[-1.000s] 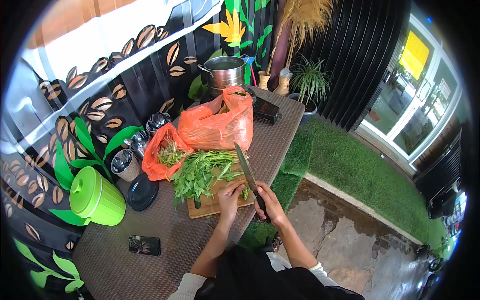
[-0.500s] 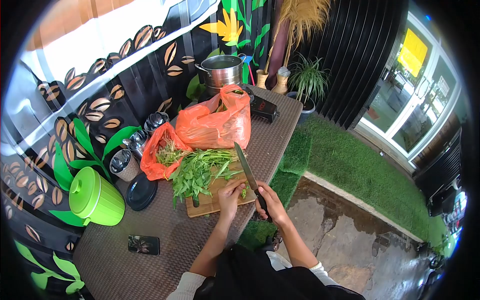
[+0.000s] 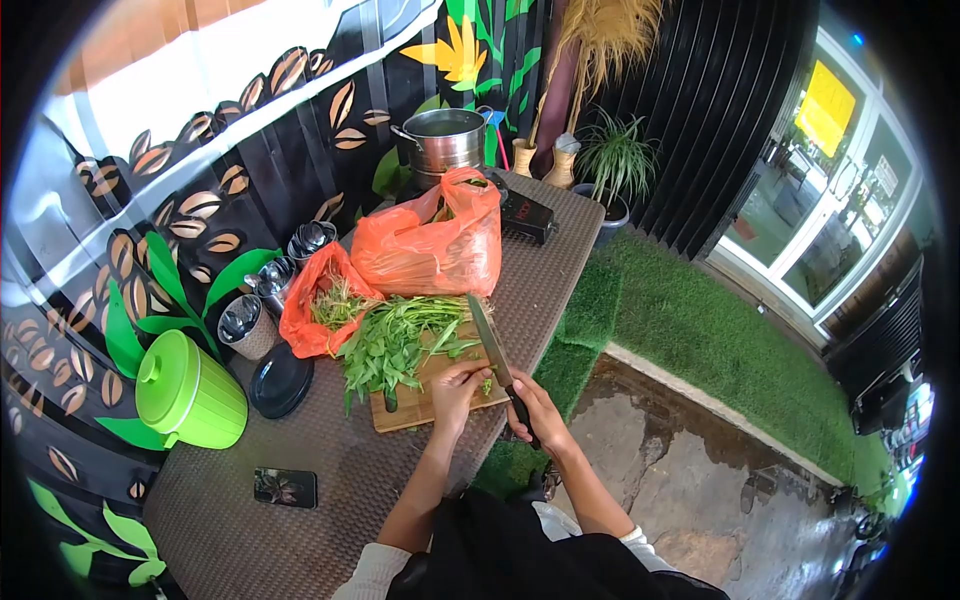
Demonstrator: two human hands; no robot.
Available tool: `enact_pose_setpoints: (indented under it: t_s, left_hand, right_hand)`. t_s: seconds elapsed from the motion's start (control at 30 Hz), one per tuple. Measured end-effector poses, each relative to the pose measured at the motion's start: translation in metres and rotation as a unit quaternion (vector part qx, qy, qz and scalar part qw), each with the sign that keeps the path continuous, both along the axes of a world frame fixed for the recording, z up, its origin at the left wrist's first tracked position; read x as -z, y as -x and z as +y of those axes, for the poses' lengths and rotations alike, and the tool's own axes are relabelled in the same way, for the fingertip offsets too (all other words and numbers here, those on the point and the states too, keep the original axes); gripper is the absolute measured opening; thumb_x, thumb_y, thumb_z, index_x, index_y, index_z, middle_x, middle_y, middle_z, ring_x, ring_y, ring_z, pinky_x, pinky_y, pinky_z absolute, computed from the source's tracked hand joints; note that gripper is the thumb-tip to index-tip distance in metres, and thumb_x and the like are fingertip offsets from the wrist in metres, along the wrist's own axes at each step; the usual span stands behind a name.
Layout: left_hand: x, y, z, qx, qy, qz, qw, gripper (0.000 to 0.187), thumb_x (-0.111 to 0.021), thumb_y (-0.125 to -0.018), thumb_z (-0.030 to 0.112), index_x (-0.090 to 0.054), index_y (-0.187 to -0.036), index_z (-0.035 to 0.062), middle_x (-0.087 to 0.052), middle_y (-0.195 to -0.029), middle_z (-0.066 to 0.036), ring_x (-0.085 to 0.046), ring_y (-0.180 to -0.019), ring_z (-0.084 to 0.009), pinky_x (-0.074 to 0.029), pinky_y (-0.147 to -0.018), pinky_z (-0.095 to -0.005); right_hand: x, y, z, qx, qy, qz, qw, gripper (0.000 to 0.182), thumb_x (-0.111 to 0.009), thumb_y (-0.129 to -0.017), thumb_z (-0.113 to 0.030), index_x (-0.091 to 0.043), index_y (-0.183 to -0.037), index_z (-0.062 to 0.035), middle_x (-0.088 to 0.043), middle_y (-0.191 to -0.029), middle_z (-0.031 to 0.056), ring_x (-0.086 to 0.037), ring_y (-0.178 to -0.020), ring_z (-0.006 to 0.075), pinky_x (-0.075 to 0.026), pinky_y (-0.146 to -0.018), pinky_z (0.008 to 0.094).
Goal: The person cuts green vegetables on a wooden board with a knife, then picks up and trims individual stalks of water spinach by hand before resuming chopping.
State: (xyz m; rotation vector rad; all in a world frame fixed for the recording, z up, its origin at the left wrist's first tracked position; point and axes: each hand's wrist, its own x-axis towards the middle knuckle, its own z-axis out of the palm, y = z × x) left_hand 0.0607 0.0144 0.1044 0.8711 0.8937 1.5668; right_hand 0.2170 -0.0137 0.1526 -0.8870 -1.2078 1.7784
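Note:
My right hand point(image 3: 541, 418) is closed around the black handle of a kitchen knife point(image 3: 488, 340). Its blade points up and away, over the right side of the wooden cutting board point(image 3: 405, 411). Beside the blade, my left hand point(image 3: 455, 397) pinches a small piece of green stem point(image 3: 487, 384) above the board's near right edge. A heap of leafy greens point(image 3: 388, 350) with long stems covers the far left part of the board and hangs past its edge.
Behind the greens stand a large orange plastic bag point(image 3: 430, 245) and a smaller orange bag point(image 3: 318, 300) with roots and trimmings. A steel pot point(image 3: 446, 145) is at the back. Cutlery cups point(image 3: 250, 330), black plates point(image 3: 281, 384), a green bucket point(image 3: 195, 392) and a phone point(image 3: 285, 487) occupy the left.
The knife has tipped slightly lower, its blade shifting a little toward me beside the left fingers. My left hand has moved slightly left. The greens and bags stay in place.

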Motion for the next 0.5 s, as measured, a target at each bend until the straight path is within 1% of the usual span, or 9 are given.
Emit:
enact_pose_setpoints:
  t_s: [0.17,0.27,0.3,0.33,0.37,0.4,0.43,0.47,0.5]
  left_hand:
    - [-0.014,0.004,-0.001,0.012,-0.012,-0.037,0.999,0.02,-0.068,-0.079,-0.004,-0.057,-0.095,0.0005,-0.066,-0.088,-0.01,-0.064,-0.078,-0.0141,-0.051,-0.066,-0.0248]
    - [-0.018,0.003,0.0,0.008,-0.057,-0.026,0.998,0.024,-0.068,-0.079,-0.004,-0.052,-0.096,0.0033,-0.065,-0.086,-0.01,-0.063,-0.078,-0.0146,-0.051,-0.065,-0.0246]
    - [-0.015,0.003,-0.001,-0.083,-0.106,0.135,0.982,0.023,-0.067,-0.08,-0.002,-0.052,-0.098,0.0024,-0.064,-0.088,-0.011,-0.062,-0.082,-0.0152,-0.051,-0.07,-0.0262]
    - [-0.011,0.003,-0.003,-0.173,-0.151,0.291,0.929,0.022,-0.066,-0.082,-0.001,-0.052,-0.099,0.0016,-0.063,-0.091,-0.011,-0.061,-0.086,-0.0159,-0.05,-0.074,-0.0278]
    - [-0.007,0.001,-0.007,-0.174,-0.151,0.291,0.928,0.022,-0.066,-0.082,-0.001,-0.052,-0.099,0.0016,-0.063,-0.091,-0.011,-0.061,-0.086,-0.0159,-0.05,-0.074,-0.0278]
    - [-0.003,-0.003,-0.013,-0.124,-0.068,0.176,0.974,0.016,-0.065,-0.084,0.003,-0.055,-0.097,0.0009,-0.062,-0.091,-0.01,-0.06,-0.085,-0.0148,-0.049,-0.076,-0.0274]
    - [0.0,-0.008,-0.016,-0.071,0.016,0.057,0.996,0.013,-0.064,-0.086,0.008,-0.058,-0.095,0.0003,-0.062,-0.091,-0.008,-0.058,-0.084,-0.0137,-0.047,-0.077,-0.0269]
    - [0.003,-0.013,-0.016,-0.071,0.015,0.056,0.996,0.013,-0.064,-0.086,0.008,-0.058,-0.095,0.0003,-0.062,-0.091,-0.008,-0.058,-0.084,-0.0137,-0.047,-0.077,-0.0269]
    - [0.001,-0.019,-0.016,0.007,0.017,-0.062,0.998,0.016,-0.061,-0.089,0.013,-0.058,-0.098,0.0003,-0.061,-0.094,-0.008,-0.057,-0.088,-0.0144,-0.046,-0.081,-0.0291]
  right_hand:
    - [0.006,-0.001,-0.001,-0.007,0.007,-0.012,1.0,0.049,-0.038,-0.099,-0.036,-0.033,-0.14,-0.0084,-0.036,-0.047,-0.0002,-0.032,-0.036,0.0075,-0.029,-0.034,0.0213]
    - [0.007,0.0,-0.001,-0.001,0.003,-0.011,1.0,0.048,-0.038,-0.099,-0.035,-0.034,-0.139,-0.008,-0.036,-0.048,-0.0003,-0.032,-0.037,0.0074,-0.029,-0.034,0.0211]
    - [0.008,-0.001,-0.001,0.014,0.003,0.002,1.0,0.047,-0.037,-0.1,-0.034,-0.035,-0.139,-0.0075,-0.036,-0.048,-0.0003,-0.033,-0.037,0.0074,-0.029,-0.034,0.0211]
    - [0.008,0.0,-0.001,0.028,0.004,0.014,1.0,0.047,-0.037,-0.1,-0.033,-0.035,-0.138,-0.0071,-0.036,-0.048,-0.0003,-0.033,-0.037,0.0074,-0.029,-0.034,0.0211]
    - [0.008,0.0,0.0,0.027,0.003,0.014,1.0,0.047,-0.037,-0.1,-0.033,-0.035,-0.138,-0.0071,-0.036,-0.048,-0.0003,-0.033,-0.037,0.0074,-0.029,-0.034,0.0211]
    - [0.008,-0.001,0.0,0.036,-0.015,0.024,0.999,0.046,-0.037,-0.1,-0.032,-0.035,-0.138,-0.0068,-0.036,-0.048,-0.0002,-0.033,-0.038,0.0076,-0.029,-0.035,0.0212]
    - [0.009,-0.001,0.0,0.046,-0.033,0.034,0.998,0.045,-0.037,-0.1,-0.031,-0.035,-0.138,-0.0065,-0.036,-0.048,-0.0001,-0.033,-0.038,0.0077,-0.029,-0.035,0.0214]
    - [0.011,-0.002,0.001,0.046,-0.034,0.033,0.998,0.045,-0.037,-0.1,-0.031,-0.035,-0.138,-0.0065,-0.036,-0.048,-0.0001,-0.033,-0.038,0.0077,-0.029,-0.035,0.0214]
    - [0.013,-0.003,0.001,0.045,-0.052,0.041,0.997,0.044,-0.036,-0.1,-0.03,-0.036,-0.138,-0.0062,-0.037,-0.049,0.0,-0.033,-0.038,0.0078,-0.03,-0.035,0.0215]
